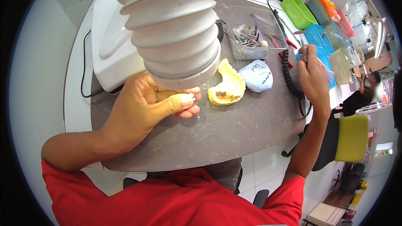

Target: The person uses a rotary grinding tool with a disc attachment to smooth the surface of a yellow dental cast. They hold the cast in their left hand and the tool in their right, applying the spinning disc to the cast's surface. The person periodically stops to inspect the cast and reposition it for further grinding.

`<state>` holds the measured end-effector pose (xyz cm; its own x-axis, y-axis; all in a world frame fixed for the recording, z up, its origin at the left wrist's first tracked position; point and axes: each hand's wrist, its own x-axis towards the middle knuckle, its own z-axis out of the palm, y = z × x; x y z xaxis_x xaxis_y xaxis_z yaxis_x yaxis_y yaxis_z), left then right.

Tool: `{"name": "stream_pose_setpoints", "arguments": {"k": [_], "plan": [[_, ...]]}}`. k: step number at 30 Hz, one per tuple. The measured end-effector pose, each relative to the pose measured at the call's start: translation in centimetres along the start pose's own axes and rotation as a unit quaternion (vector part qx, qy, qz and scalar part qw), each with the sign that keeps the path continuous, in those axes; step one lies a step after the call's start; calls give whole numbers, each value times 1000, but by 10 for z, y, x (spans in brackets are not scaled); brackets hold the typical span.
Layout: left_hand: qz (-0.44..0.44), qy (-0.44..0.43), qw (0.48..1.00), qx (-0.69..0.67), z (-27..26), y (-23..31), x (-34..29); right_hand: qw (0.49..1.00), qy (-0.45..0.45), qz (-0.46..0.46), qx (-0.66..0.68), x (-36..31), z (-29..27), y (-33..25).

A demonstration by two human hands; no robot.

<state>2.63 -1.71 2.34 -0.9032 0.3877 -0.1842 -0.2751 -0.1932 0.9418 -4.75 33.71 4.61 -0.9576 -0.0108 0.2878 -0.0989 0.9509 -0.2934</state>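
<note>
My left hand (157, 100) is closed in a pinch under the mouth of a white ribbed suction hose (171, 29). Between its thumb and fingers sits a small whitish dental crown (193, 96), mostly covered. To its right, a yellow plaster dental model (228, 84) with two dark spots rests on the grey bench. A pale blue plaster piece (256, 76) with handwriting lies against it. Over at the right edge of the bench, my right hand (314, 77) is closed around a grey metal handpiece (304, 51), whose lower part is hidden by the fingers.
A clear plastic box (255, 52) of burs stands behind the models. Beside it runs a black coiled cord (289, 73). Blue baskets (319, 37) and a green basket (298, 11) line the right. A white machine (111, 46) stands at left; a green-backed chair (351, 138) is at right.
</note>
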Motion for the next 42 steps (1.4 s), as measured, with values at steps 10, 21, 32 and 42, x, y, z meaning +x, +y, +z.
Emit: {"name": "stream_pose_setpoints", "arguments": {"k": [10,21,32,42], "plan": [[-12,10,1000,14,3,6,-3,997,23,-71,22,-15,16,5],[43,-4,997,69,-3,-4,-3,997,22,-52,59,-19,17,5],[71,-5,994,78,-1,-8,-2,974,145,-174,23,-52,3,-31],[73,18,993,96,1,-3,-4,943,-28,-326,56,-64,29,-90]]}}
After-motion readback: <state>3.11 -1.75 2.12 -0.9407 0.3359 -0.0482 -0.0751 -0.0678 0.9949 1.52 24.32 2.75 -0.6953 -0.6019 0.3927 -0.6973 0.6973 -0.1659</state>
